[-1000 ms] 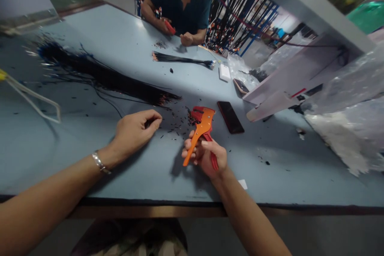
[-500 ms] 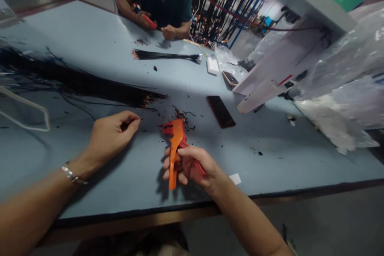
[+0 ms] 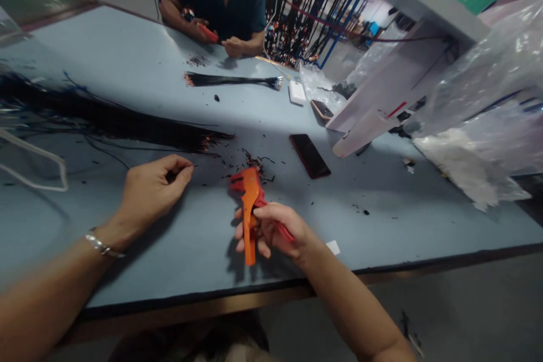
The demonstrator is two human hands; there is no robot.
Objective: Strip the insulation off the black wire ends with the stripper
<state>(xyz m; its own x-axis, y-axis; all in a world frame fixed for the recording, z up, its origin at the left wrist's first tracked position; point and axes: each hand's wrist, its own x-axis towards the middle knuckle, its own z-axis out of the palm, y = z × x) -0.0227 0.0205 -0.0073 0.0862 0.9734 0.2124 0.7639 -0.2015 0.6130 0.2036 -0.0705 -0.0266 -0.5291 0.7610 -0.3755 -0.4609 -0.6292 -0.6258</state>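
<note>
My right hand [image 3: 275,227] is wrapped round the handles of an orange and red wire stripper [image 3: 251,195], its jaws turned toward my left hand. Fingers pinched together, my left hand [image 3: 156,184] grips a thin black wire [image 3: 195,166] whose short tip sticks out past the fingertips; the rest of it is hidden by the hand. Tip and jaws are apart. Beyond my left hand lies a thick bundle of black wires [image 3: 139,123], copper-coloured at its near ends. Small dark scraps [image 3: 255,164] are scattered just past the stripper's head.
A dark phone [image 3: 310,155] lies right of the scraps. Farther back are a tied wire bundle [image 3: 233,80], a white box [image 3: 297,93] and a second phone [image 3: 322,109]. Across the table a person [image 3: 220,0] holds a red tool. Plastic bags [image 3: 479,141] fill the right side.
The camera view has shifted slightly. The wire stripper has turned a little in my right hand, and the wire tip stays apart from its jaws.
</note>
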